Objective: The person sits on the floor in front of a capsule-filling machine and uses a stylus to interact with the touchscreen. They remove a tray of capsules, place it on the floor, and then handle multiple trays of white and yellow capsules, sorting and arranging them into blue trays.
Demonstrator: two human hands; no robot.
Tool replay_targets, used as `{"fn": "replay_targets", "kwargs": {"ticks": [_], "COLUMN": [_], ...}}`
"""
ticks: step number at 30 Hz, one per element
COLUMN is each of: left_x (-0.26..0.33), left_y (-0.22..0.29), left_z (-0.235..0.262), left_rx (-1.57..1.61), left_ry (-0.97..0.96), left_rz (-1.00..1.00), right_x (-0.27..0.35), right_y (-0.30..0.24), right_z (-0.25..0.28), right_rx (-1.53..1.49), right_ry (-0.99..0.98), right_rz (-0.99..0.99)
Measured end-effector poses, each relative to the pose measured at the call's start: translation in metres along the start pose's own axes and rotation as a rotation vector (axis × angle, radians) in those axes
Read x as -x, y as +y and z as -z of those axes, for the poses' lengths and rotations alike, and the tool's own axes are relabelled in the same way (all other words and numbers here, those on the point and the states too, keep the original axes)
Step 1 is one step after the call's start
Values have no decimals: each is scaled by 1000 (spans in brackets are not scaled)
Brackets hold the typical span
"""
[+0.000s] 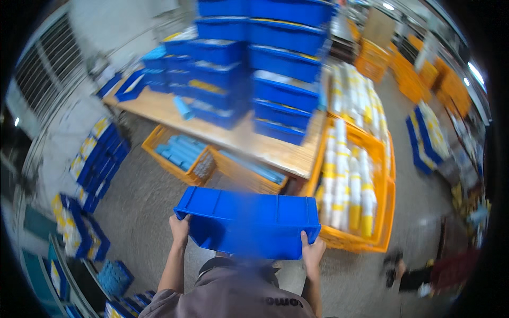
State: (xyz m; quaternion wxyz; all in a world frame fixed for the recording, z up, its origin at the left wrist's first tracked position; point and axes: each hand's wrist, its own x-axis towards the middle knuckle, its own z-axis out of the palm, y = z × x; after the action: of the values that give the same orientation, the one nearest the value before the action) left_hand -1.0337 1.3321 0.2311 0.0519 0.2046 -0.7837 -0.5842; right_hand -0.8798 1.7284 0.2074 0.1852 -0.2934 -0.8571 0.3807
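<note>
Between my two hands I hold a blue plastic bin (238,212), carried in front of my body above the floor. My left hand (180,228) is closed on its left end, and my right hand (313,248) grips the right end near the corner. The bin is tilted, with one long side facing me; a blurred streak crosses its middle, and I cannot make out anything inside. Ahead stands a wooden table (212,131) carrying tall stacks of similar blue bins (286,69).
Orange crates with light-blue rolls (180,151) sit under the table's near edge. Right of it, a large orange crate (383,222) holds white-and-yellow rolls (347,185). Blue bins (98,164) are stacked along the left wall. A person's leg (413,278) shows at lower right.
</note>
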Motion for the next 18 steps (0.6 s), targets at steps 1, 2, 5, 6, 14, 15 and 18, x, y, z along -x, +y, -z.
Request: {"fn": "replay_targets", "kwargs": {"ticks": [1,2,5,6,14,15,18], "left_x": [-21,-35,-86,-99,-209,-227,-307], "left_y": [-18,-28,-62,-75,-124,-126,-129], "left_z": [27,57,148,175,334,342,373], "left_rx": [-17,-41,18,53,75,104,102], "left_ry": [76,137,268,316,475,473,409], "left_rz": [5,31,71,104,307,326,353], "right_x": [-10,-15,-28,-25,-25,-30,-54], "right_y": [-24,-54,-133,-156,-315,-333,-396], "right_z": [-33,-62,-151,-184,-399,-419,-492], "right_rx": [82,118,15,19,342,308,270], "right_ry": [-119,-79,-413,-391,-984,-988,-1053], "right_rz": [-18,120,223,340,360,397,327]}}
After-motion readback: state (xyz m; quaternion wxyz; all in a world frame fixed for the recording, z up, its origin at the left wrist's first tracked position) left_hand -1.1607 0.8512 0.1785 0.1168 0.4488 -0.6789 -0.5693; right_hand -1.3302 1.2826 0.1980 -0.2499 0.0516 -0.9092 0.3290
